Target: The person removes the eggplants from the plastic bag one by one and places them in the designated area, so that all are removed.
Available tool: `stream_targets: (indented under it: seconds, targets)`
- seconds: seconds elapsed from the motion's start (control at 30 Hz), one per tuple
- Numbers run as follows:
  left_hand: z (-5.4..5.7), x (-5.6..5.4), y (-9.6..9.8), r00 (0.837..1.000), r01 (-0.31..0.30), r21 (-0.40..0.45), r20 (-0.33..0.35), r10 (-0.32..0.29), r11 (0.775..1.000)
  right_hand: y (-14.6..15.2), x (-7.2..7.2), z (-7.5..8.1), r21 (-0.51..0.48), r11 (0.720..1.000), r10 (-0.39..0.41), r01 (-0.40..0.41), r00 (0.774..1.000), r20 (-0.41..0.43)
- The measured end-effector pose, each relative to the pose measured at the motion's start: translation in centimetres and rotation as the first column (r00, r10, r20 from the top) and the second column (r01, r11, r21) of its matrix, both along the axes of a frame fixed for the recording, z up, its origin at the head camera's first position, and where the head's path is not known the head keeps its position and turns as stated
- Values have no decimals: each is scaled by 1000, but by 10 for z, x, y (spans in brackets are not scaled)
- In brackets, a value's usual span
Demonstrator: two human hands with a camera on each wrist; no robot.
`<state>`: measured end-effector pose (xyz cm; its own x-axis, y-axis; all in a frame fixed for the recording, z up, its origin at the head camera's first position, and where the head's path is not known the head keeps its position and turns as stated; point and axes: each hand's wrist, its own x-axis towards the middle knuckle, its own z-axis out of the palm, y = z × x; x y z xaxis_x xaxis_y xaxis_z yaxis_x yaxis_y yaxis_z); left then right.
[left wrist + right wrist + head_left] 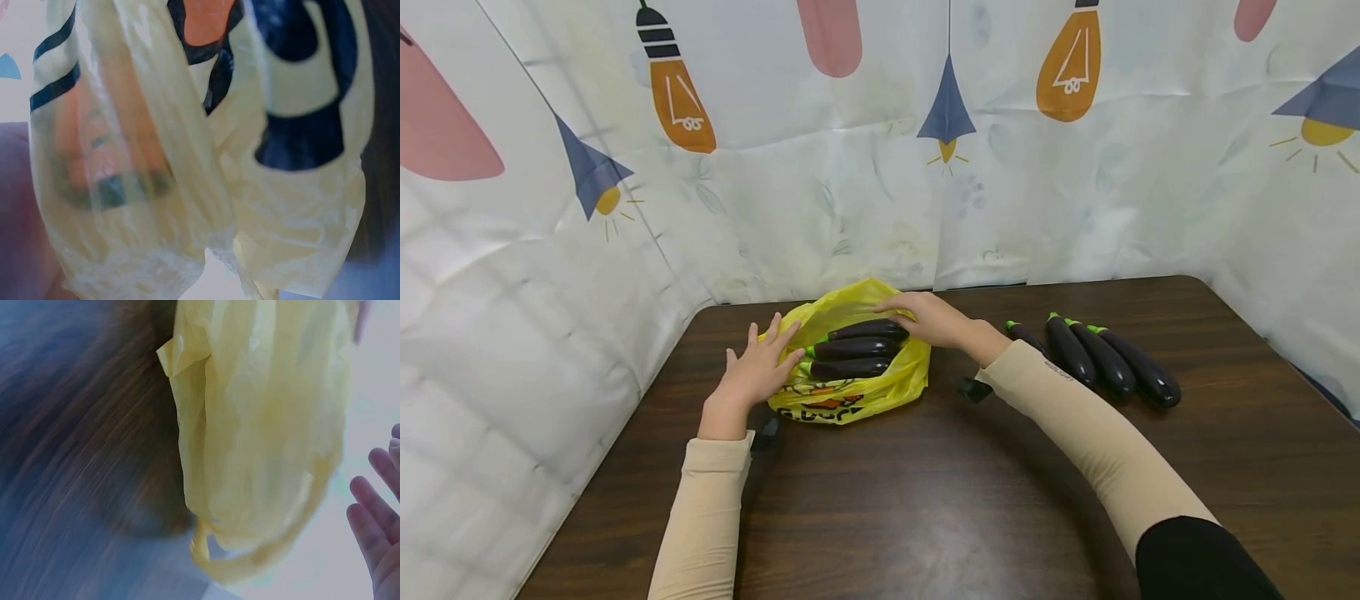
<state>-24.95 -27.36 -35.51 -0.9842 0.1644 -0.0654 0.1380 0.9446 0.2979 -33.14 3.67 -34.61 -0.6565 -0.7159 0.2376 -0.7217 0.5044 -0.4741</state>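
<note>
A yellow plastic bag (898, 390) with black and orange print lies on the table, its mouth facing up. Three dark eggplants (853, 348) with green stems lie side by side inside it. At the bag's left edge my left hand (752, 371) has its fingers spread, touching or very near the plastic. My right hand (936, 321) reaches over the bag's right edge with fingers extended, above the eggplants. Close up, the bag's printed side (206, 156) fills the left wrist view. In the right wrist view, straight fingers (375, 519) appear beside the bag (269, 425).
Several more eggplants (1108, 362) lie in a row on the dark wooden table (880, 500), right of the bag; my right forearm partly covers one. A white patterned curtain (820, 200) hangs behind the table and along its left side.
</note>
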Motion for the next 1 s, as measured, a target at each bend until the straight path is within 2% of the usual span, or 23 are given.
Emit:
stream_targets:
  seconds: [0.27, 0.43, 0.73, 1.0]
  targets:
    - [0, 1, -2, 1000, 1, 15, 3, -1, 1000, 32, 18, 13, -92, 992, 76, -85, 992, -105]
    - [0, 0, -1, 1000, 7, 10, 0, -7, 1000, 56, 28, 17, -135, 984, 88, -112, 981, -173]
    - [0, 0, -1, 1000, 11, 9, -3, -11, 1000, 100, 50, 22, -146, 986, 48, -75, 982, -183]
    - [-1, 0, -1, 1000, 18, 5, -20, -18, 1000, 138, 61, 18, -145, 989, -9, -24, 976, -219]
